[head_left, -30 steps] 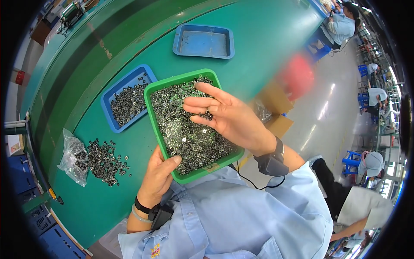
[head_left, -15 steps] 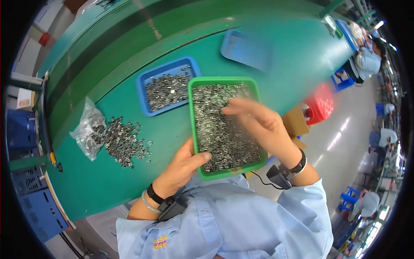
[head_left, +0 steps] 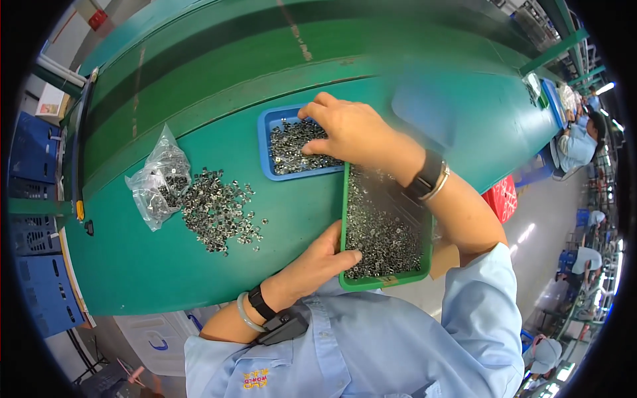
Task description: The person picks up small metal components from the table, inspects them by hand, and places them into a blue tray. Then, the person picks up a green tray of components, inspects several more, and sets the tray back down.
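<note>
My left hand (head_left: 317,260) grips the near left corner of a green tray (head_left: 352,284) full of small metal parts, thumb over its rim. The tray sticks out over the near edge of the green bench (head_left: 199,79). My right hand (head_left: 350,131) reaches past the green tray into a blue tray (head_left: 267,136) of the same metal parts, fingers curled down onto the parts. Whether it holds any part is hidden under the fingers.
A loose heap of metal parts (head_left: 215,209) lies on the bench to the left, beside a clear plastic bag (head_left: 158,176) with more inside. Blue crates (head_left: 36,205) stand at the far left. Other people (head_left: 576,144) work at the right.
My right hand has moved from the green tray forward into the blue tray. The view has swung, so the trays sit more to the right. My left hand keeps its grip.
</note>
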Motion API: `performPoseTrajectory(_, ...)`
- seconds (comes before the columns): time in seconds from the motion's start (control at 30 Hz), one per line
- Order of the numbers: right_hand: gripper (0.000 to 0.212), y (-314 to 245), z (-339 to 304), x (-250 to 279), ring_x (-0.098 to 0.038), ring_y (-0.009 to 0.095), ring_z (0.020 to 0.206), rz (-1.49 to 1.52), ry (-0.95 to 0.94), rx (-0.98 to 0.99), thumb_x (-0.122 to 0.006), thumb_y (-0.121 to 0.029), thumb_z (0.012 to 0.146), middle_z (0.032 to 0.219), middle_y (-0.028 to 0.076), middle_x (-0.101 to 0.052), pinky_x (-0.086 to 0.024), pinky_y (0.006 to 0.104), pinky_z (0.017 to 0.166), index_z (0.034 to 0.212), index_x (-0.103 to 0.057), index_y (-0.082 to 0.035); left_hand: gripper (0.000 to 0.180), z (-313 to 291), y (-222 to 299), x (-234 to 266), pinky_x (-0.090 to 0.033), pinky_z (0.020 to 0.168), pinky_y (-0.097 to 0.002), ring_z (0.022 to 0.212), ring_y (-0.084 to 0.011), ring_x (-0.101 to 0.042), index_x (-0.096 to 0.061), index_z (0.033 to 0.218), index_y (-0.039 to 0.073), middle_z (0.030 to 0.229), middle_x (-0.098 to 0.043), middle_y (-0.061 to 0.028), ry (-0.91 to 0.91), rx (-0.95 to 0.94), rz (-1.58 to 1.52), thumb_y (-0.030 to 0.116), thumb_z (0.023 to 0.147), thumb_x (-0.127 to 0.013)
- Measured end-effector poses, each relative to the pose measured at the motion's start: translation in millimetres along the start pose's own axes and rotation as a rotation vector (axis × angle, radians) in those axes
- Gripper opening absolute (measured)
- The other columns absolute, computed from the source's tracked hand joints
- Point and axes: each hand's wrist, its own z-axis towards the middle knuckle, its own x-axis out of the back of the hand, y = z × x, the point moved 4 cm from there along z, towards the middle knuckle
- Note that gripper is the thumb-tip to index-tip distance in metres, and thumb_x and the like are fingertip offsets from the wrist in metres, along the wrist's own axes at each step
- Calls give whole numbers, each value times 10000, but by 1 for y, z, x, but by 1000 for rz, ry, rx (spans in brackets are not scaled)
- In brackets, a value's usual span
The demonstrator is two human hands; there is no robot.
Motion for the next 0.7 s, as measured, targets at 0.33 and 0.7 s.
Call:
performPoseTrajectory(0.33,351,-11,26,-38,-616,322,864,72,-219,-47,-699,-166,760,1062,128,-557,-500,412,761,1078,-574,-88,554,2,3,-1,-360,1033,-319,1198,-146,-441,-290,1393,6,1292,-452,-71,-17,-14,38,-12,872,-476)
performPoseTrajectory(0.7,347,-6,22,-13,-634,271,901,-3,-176,-80,-685,-199,778,1131,126,-566,-496,398,815,1084,-572,-81,577,1,6,-3,-354,1042,-318,1211,-151,-433,-278,1410,17,1313,-447,-74,-31,5,34,14,876,-496)
